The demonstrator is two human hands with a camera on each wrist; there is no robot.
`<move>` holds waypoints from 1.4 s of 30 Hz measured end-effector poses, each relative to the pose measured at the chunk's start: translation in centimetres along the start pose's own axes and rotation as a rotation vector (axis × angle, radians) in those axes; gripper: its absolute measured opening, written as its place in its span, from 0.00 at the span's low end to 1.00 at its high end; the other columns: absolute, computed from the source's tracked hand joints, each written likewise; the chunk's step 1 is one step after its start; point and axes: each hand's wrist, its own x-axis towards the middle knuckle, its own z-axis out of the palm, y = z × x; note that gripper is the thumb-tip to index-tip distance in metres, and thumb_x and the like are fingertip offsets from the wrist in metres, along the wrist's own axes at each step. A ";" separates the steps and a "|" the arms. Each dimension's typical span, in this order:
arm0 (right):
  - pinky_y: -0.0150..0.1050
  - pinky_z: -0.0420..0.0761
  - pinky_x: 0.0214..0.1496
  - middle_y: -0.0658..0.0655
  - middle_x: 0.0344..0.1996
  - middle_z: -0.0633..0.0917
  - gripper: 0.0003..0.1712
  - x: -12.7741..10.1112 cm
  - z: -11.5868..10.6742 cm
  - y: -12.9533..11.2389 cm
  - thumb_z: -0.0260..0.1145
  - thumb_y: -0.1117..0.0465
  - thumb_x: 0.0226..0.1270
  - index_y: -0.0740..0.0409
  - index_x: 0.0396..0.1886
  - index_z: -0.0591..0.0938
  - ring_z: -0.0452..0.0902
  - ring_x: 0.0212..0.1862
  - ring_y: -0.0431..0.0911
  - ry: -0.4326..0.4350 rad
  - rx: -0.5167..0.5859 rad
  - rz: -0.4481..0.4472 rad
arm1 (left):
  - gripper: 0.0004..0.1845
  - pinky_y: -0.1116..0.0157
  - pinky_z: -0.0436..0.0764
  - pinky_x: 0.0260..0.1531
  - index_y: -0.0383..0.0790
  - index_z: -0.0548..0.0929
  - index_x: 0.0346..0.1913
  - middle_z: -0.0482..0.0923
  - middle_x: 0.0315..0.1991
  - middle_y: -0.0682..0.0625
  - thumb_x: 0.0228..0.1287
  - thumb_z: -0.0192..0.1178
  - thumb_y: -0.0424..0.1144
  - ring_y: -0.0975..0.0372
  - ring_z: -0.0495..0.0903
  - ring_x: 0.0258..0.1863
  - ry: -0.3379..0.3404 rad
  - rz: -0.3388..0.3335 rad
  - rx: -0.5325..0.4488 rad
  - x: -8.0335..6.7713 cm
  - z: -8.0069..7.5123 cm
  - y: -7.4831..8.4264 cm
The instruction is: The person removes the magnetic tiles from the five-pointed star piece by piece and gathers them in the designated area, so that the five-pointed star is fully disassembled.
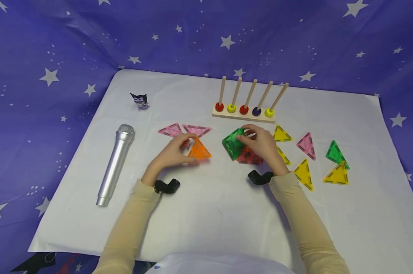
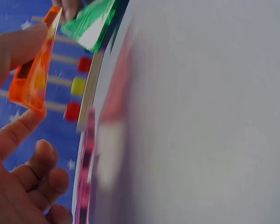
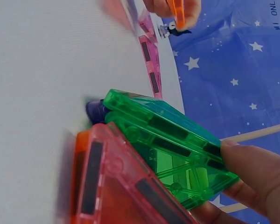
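My left hand point(image 1: 172, 153) pinches an orange triangular magnetic tile point(image 1: 200, 150) between thumb and finger. The left wrist view shows that tile point(image 2: 33, 77) raised above the table, other fingers loosely curled below. With thumb and fingers my right hand point(image 1: 263, 145) grips green magnetic tiles point(image 1: 232, 145) by their edge. Seen from the right wrist, the green tiles point(image 3: 165, 133) lean at a slant, one against another. A reddish-pink triangular tile point(image 3: 123, 179) with orange behind it stands right beside them, partly hidden under the right hand in the head view.
Two pink tiles point(image 1: 196, 131) lie beyond the left hand. Yellow tiles point(image 1: 304, 175), a pink one point(image 1: 307, 146) and a green one point(image 1: 335, 153) lie at right. Behind stands a wooden peg rack point(image 1: 244, 114) with beads. A silver microphone point(image 1: 114, 167) and small figurine point(image 1: 141, 101) are at left.
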 end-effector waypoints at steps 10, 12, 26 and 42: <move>0.48 0.76 0.34 0.58 0.40 0.82 0.24 -0.2 0.4 0.1 0.63 0.47 0.59 0.46 0.55 0.74 0.80 0.36 0.51 0.106 -0.036 -0.112 | 0.35 0.60 0.59 0.34 0.44 0.72 0.55 0.65 0.30 0.45 0.39 0.74 0.47 0.56 0.63 0.33 0.020 -0.100 0.155 -2.2 -2.8 -1.6; 0.48 0.76 0.34 0.58 0.40 0.82 0.24 -0.2 0.4 0.1 0.63 0.47 0.59 0.46 0.54 0.75 0.80 0.36 0.51 0.101 -0.039 -0.118 | 0.36 0.60 0.58 0.34 0.45 0.72 0.55 0.65 0.30 0.45 0.39 0.74 0.47 0.56 0.63 0.34 0.020 -0.121 0.179 -2.5 -3.1 -1.7; 0.47 0.76 0.35 0.58 0.40 0.82 0.23 -0.1 0.3 0.2 0.63 0.46 0.58 0.46 0.53 0.76 0.80 0.37 0.51 0.094 -0.029 -0.106 | 0.37 0.59 0.61 0.36 0.38 0.69 0.59 0.66 0.33 0.43 0.42 0.72 0.40 0.53 0.63 0.36 0.008 -0.180 0.260 -3.6 -4.7 -2.6; 0.48 0.77 0.41 0.59 0.43 0.81 0.24 0.1 -0.7 0.6 0.63 0.51 0.61 0.48 0.57 0.74 0.80 0.38 0.52 -0.056 0.065 -0.146 | 0.40 0.56 0.62 0.40 0.35 0.62 0.62 0.62 0.41 0.39 0.46 0.70 0.39 0.49 0.58 0.43 -0.024 -0.253 0.243 -3.7 -5.0 -0.6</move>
